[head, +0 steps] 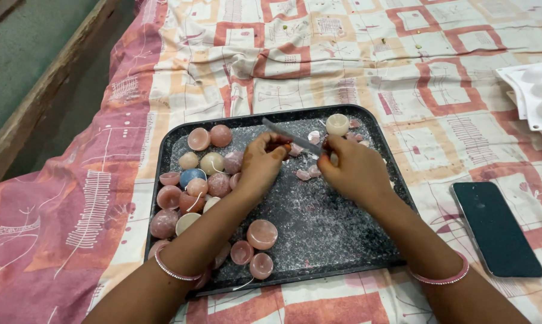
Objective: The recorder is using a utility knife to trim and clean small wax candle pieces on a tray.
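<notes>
Gripping grey blade [292,137], long axis up-left to down-right; left hand [262,165], right hand [352,171] fingers closed round it.

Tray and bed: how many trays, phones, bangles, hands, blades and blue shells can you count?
tray: 1
phone: 1
bangles: 2
hands: 2
grey blade: 1
blue shell: 1
Total: 8

Left hand [262,161] and right hand [350,170] grip a knife [292,137] over a tray [319,234].
</notes>
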